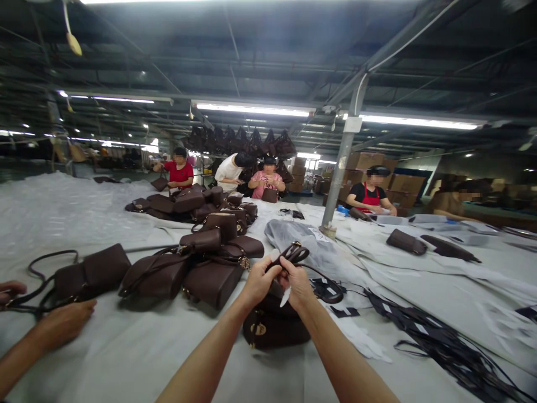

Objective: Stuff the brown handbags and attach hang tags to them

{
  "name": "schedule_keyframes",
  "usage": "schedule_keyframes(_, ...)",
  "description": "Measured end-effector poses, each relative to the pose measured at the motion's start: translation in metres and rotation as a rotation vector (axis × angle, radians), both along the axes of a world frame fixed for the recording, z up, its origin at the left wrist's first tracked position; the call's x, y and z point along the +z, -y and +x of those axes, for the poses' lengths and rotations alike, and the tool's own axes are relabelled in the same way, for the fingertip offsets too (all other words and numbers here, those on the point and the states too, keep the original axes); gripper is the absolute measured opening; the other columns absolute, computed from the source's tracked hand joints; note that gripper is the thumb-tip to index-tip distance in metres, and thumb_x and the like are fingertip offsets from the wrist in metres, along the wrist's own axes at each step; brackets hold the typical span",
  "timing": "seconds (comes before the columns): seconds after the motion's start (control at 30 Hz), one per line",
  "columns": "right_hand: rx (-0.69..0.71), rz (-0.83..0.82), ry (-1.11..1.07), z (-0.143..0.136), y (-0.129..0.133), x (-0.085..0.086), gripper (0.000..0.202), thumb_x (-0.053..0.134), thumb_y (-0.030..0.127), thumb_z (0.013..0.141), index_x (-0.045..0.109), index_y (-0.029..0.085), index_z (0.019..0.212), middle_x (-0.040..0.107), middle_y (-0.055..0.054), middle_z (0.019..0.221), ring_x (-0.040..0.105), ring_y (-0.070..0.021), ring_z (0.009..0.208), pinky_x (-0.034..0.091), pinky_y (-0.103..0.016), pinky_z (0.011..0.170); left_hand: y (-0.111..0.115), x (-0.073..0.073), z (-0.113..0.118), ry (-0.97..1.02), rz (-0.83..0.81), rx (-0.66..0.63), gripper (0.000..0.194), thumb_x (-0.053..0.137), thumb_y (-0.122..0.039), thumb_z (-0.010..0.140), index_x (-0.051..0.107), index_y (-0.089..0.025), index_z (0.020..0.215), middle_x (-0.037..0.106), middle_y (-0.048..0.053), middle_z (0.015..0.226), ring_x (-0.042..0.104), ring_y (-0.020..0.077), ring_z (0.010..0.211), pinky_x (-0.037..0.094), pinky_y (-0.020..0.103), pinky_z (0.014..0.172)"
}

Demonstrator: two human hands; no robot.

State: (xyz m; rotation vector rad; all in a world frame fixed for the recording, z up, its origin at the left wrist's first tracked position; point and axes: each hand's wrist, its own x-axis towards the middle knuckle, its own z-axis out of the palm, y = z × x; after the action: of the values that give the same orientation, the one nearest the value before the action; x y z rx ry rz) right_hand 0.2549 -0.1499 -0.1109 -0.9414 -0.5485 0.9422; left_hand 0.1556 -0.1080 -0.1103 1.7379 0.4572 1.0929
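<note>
Both my hands meet above a dark brown handbag (279,331) that lies on the white-covered table, its gold-coloured clasp facing left. My left hand (260,280) pinches a folded brown bag strap (298,254), whose loops rise above the fingers. On the strap's other side, my right hand (295,284) is closed around it with the fingertips against the left ones. A small white strip (285,296) pokes out below my right fingers; what it is I cannot make out. The strap's far end curves down to the right. My hands hide the bag's top.
A pile of brown handbags (213,274) lies left of my hands. At far left, a co-worker's hands (62,324) are by another bag (94,272). Clear plastic wrap (289,230) lies behind, black straps (436,330) to the right. A metal post (346,162) rises from the table.
</note>
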Motion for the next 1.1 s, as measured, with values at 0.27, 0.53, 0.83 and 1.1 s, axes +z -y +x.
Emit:
schedule_keyframes(0.27,0.036,0.011,0.088,0.008,0.005,0.004,0.040,0.085,0.043,0.055,0.057,0.017,0.067,0.049,0.004,0.055,0.041,-0.0069,0.045,0.031,-0.019,0.033,-0.006,-0.001,0.010,0.007,0.017,0.018,0.026,0.050,-0.028,0.084,0.070,-0.015,0.094,0.069,0.004,0.085,0.059,0.0186,0.080,0.046,0.028,0.078)
schedule_keyframes(0.53,0.030,-0.140,0.474,0.010,0.025,-0.001,0.043,0.077,0.037,0.065,0.055,0.018,0.096,0.061,0.004,0.057,0.056,-0.0123,0.044,0.041,-0.018,0.034,-0.010,-0.001,0.007,-0.061,0.000,0.088,0.020,0.051,-0.032,0.082,0.064,-0.016,0.080,0.057,-0.001,0.066,0.048,0.0148,0.064,0.038,0.024,0.062)
schedule_keyframes(0.83,0.241,0.091,0.807,0.031,0.056,0.016,0.040,0.072,0.020,0.067,0.068,0.020,0.107,0.065,0.001,0.076,0.062,-0.0150,0.071,0.053,-0.026,0.065,-0.012,0.001,0.005,-0.132,0.050,0.018,0.015,0.048,-0.025,0.082,0.060,-0.016,0.077,0.058,0.000,0.071,0.052,0.0150,0.068,0.040,0.025,0.066)
schedule_keyframes(1.1,0.213,0.077,0.945,0.035,0.061,0.029,0.027,0.060,0.041,0.082,0.073,0.018,0.083,0.065,-0.005,0.088,0.056,-0.0125,0.062,0.046,-0.022,0.050,-0.006,0.001,0.002,-0.181,0.129,0.065,0.017,0.048,-0.024,0.083,0.063,-0.016,0.077,0.061,0.002,0.076,0.054,0.0167,0.075,0.041,0.025,0.072)
